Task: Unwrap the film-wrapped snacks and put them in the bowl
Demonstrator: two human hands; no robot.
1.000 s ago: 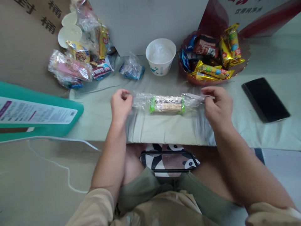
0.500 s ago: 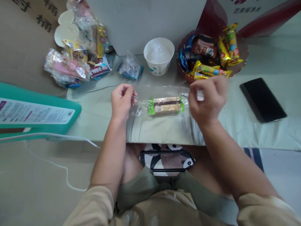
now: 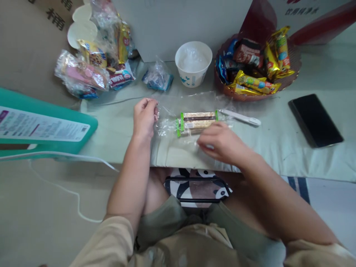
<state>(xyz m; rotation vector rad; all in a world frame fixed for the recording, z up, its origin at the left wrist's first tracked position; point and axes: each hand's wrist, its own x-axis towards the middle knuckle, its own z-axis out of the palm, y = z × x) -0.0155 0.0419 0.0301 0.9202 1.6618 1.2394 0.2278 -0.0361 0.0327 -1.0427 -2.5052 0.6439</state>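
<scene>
My left hand [image 3: 144,116] is closed in a pinch on the left edge of a clear plastic sheet [image 3: 191,99] spread on the cloth. On the sheet lie what look like two sandwich biscuit packs [image 3: 199,119] with green ends, one partly over the other. My right hand [image 3: 219,142] is at the near right side of the packs, fingers curled together at the film; it is slightly blurred and its fingertips are partly hidden. A slim white knife-like tool [image 3: 241,117] lies just beyond my right hand, its tip by the packs.
A paper cup [image 3: 191,74] with clear plastic inside stands behind. A bowl [image 3: 258,97] of wrapped snacks is at back right, a phone [image 3: 315,120] on the right. Wrapped snacks [image 3: 83,72] and a small blue packet [image 3: 158,79] lie left. A green container [image 3: 50,122] stands far left.
My right hand has moved left and toward me, from beyond the packs' right end to their near side, uncovering the white tool. My left hand keeps its pinch.
</scene>
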